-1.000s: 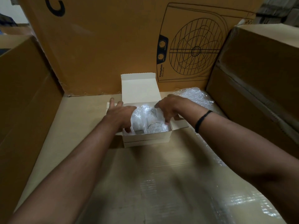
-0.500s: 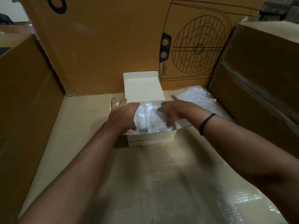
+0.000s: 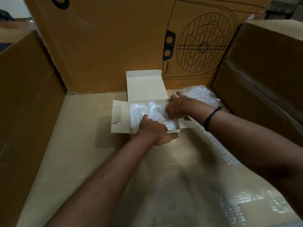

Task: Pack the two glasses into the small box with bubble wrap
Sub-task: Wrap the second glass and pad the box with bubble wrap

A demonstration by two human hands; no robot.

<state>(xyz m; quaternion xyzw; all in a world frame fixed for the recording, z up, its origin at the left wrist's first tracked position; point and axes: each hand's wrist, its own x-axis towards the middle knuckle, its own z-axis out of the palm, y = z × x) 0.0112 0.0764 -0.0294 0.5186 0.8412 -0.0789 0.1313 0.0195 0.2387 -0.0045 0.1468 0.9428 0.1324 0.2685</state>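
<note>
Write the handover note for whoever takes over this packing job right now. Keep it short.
Left hand: fingers press flat on the bubble wrap inside the small box, thumb outside the near wall.
Right hand: fingers dip into the wrap at the box's right side; a grip cannot be made out.
Things: one glass rim shows through the wrap in the box; the second cannot be made out. A spare sheet lies right of the box.
Done: wrapped bundle in the box.
Left: tuck wrap down, fold side flaps, close the lid.
</note>
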